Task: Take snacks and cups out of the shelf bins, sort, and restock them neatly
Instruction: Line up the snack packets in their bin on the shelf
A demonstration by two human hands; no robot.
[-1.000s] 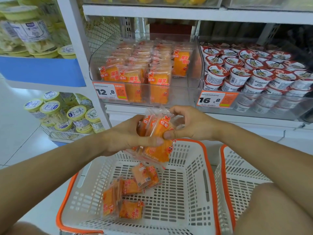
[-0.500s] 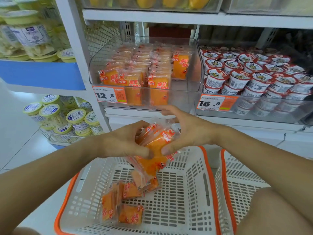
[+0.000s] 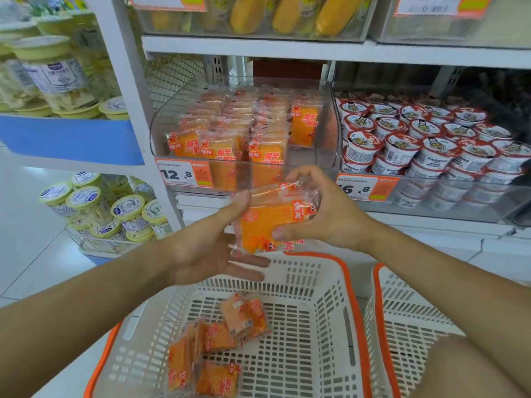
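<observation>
Right hand: right hand (image 3: 324,214) grips a bunch of orange snack packets (image 3: 270,222), fingers curled over the top edge, thumb under the lower edge.
Left hand: left hand (image 3: 209,248) is loose and flat, fingers straight, thumb tip touching the bunch's upper left corner, palm just beside it.
Where the bunch is: up in the air, above the far rim of the near basket (image 3: 339,326), in front of the snack bin's lip.
Packets in hand: several layered together; the exact number cannot be told.
Basket count: two white baskets with orange rims, side by side and almost touching; the second basket (image 3: 402,317) sits to the right.
Loose packets (image 3: 218,349): about six on the near basket's floor, clustered left of centre, wide bare mesh to their right.
Snack bin (image 3: 327,124): clear, four rows of packets, the rightmost row set further back with open room in front.
Cup bin: lidded cups (image 3: 431,139) packed edge to edge, stacked, too many to count.
Price tags: two on the shelf edge, 12.8 tag (image 3: 184,175) and a 16.8 tag (image 3: 366,188).
</observation>
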